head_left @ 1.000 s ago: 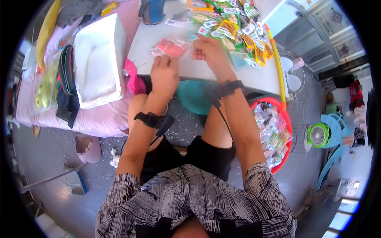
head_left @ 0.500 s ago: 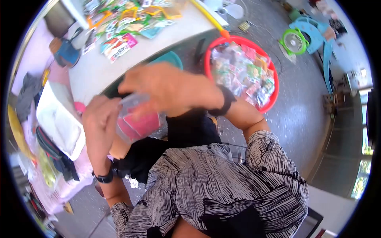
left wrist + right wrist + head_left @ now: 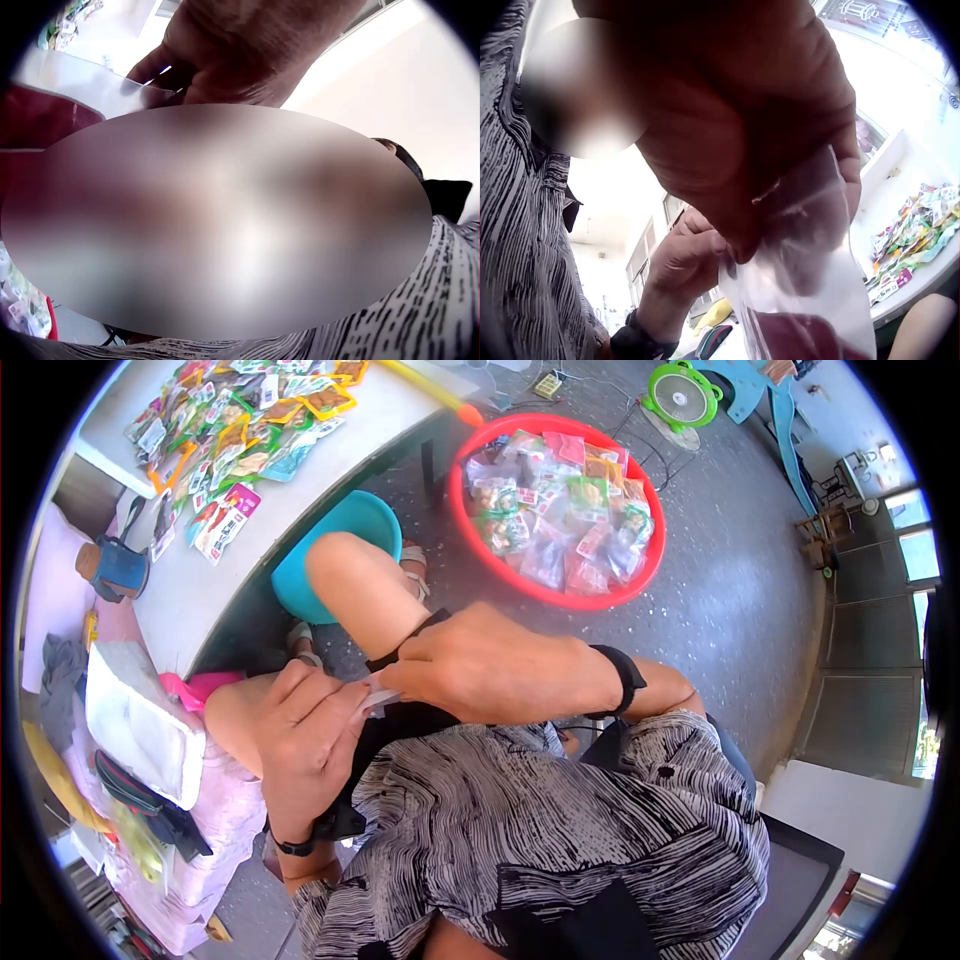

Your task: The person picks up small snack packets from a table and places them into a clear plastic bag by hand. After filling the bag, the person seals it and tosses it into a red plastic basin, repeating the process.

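Observation:
Above the lap, both hands meet at the top edge of a clear plastic bag (image 3: 851, 292). My left hand (image 3: 305, 735) pinches this edge between thumb and fingers. Close against it, my right hand (image 3: 490, 665) grips the same edge, knuckles up. In the right wrist view, dark red packets (image 3: 799, 334) show low inside the bag, beneath the fingers. Only a thin strip of the bag appears between the hands in the head view; the rest is hidden under them. A blurred patch covers much of the left wrist view.
A red basin (image 3: 560, 598) full of bagged packets stands on the floor ahead. Left of it is a turquoise basin (image 3: 290, 585). Colourful snack packets (image 3: 235, 440) lie heaped on the white table (image 3: 190, 615). A white foam box (image 3: 140, 725) sits on the pink-covered bed.
The hands have come from the table to above the lap, bringing the bag of red packets. They have closed together along its top edge. The head view has turned right.

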### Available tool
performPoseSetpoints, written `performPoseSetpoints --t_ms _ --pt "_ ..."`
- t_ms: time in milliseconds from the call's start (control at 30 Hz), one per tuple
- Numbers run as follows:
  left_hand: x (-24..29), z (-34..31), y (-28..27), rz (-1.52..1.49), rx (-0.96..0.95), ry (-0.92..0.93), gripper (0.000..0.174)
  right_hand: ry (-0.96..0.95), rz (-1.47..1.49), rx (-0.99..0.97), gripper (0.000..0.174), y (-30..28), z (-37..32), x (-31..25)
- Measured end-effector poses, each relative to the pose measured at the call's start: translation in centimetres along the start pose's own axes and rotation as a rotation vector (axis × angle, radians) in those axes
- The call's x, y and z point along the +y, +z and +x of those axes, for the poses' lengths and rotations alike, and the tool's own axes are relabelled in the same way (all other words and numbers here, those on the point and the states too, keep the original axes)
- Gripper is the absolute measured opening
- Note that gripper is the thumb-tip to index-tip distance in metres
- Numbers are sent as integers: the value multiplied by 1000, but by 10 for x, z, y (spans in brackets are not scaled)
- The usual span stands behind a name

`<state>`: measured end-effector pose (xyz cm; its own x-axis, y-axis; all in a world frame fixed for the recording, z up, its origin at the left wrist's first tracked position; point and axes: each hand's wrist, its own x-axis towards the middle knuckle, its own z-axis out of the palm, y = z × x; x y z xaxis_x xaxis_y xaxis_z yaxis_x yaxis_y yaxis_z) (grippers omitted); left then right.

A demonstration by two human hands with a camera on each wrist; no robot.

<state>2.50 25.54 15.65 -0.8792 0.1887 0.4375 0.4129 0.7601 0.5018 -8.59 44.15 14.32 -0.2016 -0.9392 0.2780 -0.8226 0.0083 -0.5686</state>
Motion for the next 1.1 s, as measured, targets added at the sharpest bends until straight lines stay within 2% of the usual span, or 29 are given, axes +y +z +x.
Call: performPoseSetpoints --t_ms 33,233,333,367,467,567,633,700,767,833,900,1100 --pt "2 2 5 -16 8 -4 21 31 4 -26 5 -3 -6 0" --pt "-1 15 14 -56 75 10 19 2 17 225 13 -19 -26 18" --pt "-9 13 15 -35 118 -60 17 88 -62 274 14 -36 -39 38" --pt "-13 11 15 -27 123 -83 16 178 -130 156 30 -46 -47 46" --pt "-28 -2 20 -9 122 -154 13 302 -228 188 20 -61 -60 79" --pt "-41 -17 19 -7 100 -212 11 482 -318 237 12 -71 -79 143" --pt "-48 -27 16 -4 103 -220 10 594 -443 290 11 -85 -83 166" --pt "-49 -36 10 5 115 -310 9 627 -454 313 12 -98 -99 218" --pt "-51 -46 7 -6 138 -397 9 649 -549 418 13 -106 -102 241" --pt "-54 -55 7 -34 183 -477 9 638 -607 424 14 -110 -103 257" --pt "-58 -62 2 31 143 -519 8 636 -630 416 15 -108 -103 265" --pt "-65 -78 5 -20 179 -642 8 762 -343 400 18 -77 -112 280"
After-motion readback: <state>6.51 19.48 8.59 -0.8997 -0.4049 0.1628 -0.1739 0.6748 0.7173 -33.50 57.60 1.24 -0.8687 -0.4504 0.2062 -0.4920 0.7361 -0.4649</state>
